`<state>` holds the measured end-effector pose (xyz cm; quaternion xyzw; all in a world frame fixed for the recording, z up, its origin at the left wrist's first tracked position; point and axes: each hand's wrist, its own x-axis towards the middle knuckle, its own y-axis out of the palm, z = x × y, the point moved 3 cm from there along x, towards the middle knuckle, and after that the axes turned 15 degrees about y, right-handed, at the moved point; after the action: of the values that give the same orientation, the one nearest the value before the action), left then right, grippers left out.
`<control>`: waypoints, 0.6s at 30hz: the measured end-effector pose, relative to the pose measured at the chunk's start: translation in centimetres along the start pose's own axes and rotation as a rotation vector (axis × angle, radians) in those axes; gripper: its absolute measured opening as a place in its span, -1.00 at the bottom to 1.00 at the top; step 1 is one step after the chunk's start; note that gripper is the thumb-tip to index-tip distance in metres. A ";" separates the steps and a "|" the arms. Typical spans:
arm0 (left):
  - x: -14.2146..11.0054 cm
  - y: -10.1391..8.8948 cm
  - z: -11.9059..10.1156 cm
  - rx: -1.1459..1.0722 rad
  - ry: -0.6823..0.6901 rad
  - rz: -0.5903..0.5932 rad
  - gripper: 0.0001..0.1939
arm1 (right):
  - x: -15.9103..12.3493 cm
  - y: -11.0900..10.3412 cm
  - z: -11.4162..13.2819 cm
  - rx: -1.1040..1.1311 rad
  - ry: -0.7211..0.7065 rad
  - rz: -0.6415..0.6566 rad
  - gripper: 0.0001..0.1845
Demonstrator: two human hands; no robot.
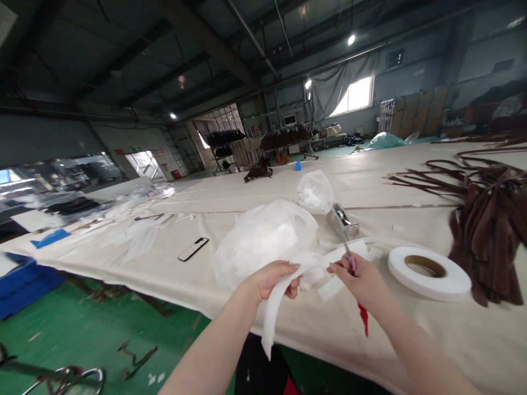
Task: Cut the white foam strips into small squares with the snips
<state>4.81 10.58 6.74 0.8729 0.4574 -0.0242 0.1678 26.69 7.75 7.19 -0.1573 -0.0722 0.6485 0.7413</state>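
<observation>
My left hand [280, 280] is closed around a white strip [272, 318], whose free end hangs below the table's front edge. My right hand [354, 274] grips what looks like scissors [351, 262], metal blade pointing up and pinkish handle mostly hidden in the palm. Its thumb and finger also pinch near the far end of the strip. A red strip [363, 319] dangles below that hand. Behind my hands rests a large, filled, translucent white bag [267, 236]. More white strip pieces [331, 288] lie between the hands. A roll of white tape [436, 288] lies flat to the right.
Behind the right hand stands a tape dispenser [341, 219], near a smaller clear bag [315, 192]. Dark brown straps [489, 230] are heaped at right. A phone [193, 249] lies left on the cream-covered table [173, 280]. A blue bin [28, 288] stands beyond its left edge.
</observation>
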 end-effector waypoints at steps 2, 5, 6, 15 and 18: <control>-0.7 -0.5 -0.4 0.032 0.003 0.003 -0.58 | 0.4 -1.6 0.2 0.034 0.003 -0.002 -0.62; -1.4 -0.7 -0.9 0.069 0.015 0.051 -0.56 | 0.5 -3.0 0.8 0.047 -0.013 0.081 -0.65; -1.6 -0.6 -1.0 0.082 0.017 0.073 -0.56 | 0.4 -3.1 1.1 0.046 -0.021 0.116 -0.65; -3.7 0.2 -3.0 0.219 0.193 -0.055 -0.48 | -0.3 6.0 1.7 0.142 -0.068 0.274 -0.60; -4.8 -0.6 -1.8 0.285 0.171 -0.101 -0.48 | 1.7 10.6 1.7 0.222 -0.030 0.202 -0.52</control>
<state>1.35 7.67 9.22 0.8626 0.5053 -0.0231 0.0013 16.48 10.85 5.16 -0.0712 0.0049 0.7261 0.6838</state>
